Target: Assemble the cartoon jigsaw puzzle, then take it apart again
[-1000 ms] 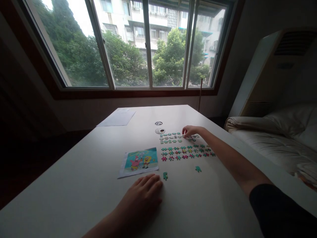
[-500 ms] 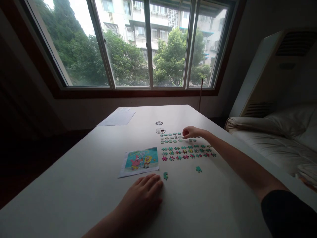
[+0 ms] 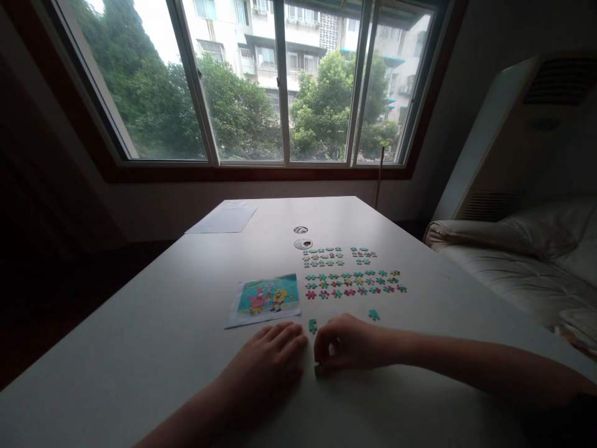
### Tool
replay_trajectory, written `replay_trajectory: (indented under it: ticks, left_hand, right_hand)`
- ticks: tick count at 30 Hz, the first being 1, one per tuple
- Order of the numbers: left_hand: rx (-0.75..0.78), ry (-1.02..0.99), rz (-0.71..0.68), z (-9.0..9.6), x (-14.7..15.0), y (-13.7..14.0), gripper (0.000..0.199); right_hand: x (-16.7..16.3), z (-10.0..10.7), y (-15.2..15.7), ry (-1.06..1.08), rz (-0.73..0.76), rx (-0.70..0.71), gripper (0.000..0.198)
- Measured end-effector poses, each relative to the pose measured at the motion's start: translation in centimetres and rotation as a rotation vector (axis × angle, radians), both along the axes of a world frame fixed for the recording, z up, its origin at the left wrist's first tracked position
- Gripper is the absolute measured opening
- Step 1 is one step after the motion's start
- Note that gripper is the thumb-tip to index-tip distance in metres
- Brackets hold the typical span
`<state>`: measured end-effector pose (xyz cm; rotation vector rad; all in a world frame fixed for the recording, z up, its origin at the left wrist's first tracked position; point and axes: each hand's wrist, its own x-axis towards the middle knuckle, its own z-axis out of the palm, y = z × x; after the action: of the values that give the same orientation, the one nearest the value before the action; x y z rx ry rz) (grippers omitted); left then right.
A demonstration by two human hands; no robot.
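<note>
My right hand [image 3: 347,343] pinches a small dark green puzzle piece [image 3: 318,371] between thumb and fingertips, low over the table just right of my left hand. Flat on the tabletop lies my left hand [image 3: 275,351], its fingers stretched out and nothing in them. Beyond the fingertips are a few joined green puzzle pieces [image 3: 312,325], and another green piece [image 3: 374,315] sits further right. Rows of loose puzzle pieces [image 3: 347,282] are spread farther off. The printed cartoon picture [image 3: 267,298] lies past my left hand, showing a pink and a yellow figure.
The white table [image 3: 140,336] runs toward the window. White paper sheets [image 3: 222,219] lie at its far left. Two round cable-hole covers [image 3: 303,244] sit in the middle of the far half. A pale sofa [image 3: 504,261] stands to the right.
My right hand has come back from the far rows to beside my left hand, bringing a puzzle piece. A gap shows in the far rows where it was. My left hand stays nearly still.
</note>
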<state>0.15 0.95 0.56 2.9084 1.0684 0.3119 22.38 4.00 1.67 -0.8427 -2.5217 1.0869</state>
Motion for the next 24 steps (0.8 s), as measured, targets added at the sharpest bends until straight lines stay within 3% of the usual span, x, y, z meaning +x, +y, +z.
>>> replay_trajectory:
  ticks: [7,13,18,24]
  left_hand:
    - [0.013,0.019,-0.053,0.3,-0.4,0.2,0.035]
    - [-0.001,0.034,-0.051,0.3,-0.3,0.2,0.036]
    - [-0.027,0.054,-0.048,0.8,-0.2,0.3,0.037]
    - [-0.034,0.071,-0.039,0.8,-0.3,0.1,0.038]
  right_hand:
    - [-0.3,-0.1,0.2,-0.036,0.046,0.124,0.016]
    - [0.5,1.6,1.3,-0.007,0.017,0.244,0.014]
    - [2.3,2.6,8.2,-0.176,-0.151,0.475,0.013]
    - [3.3,1.7,16.6,-0.295,-0.317,0.506,0.015]
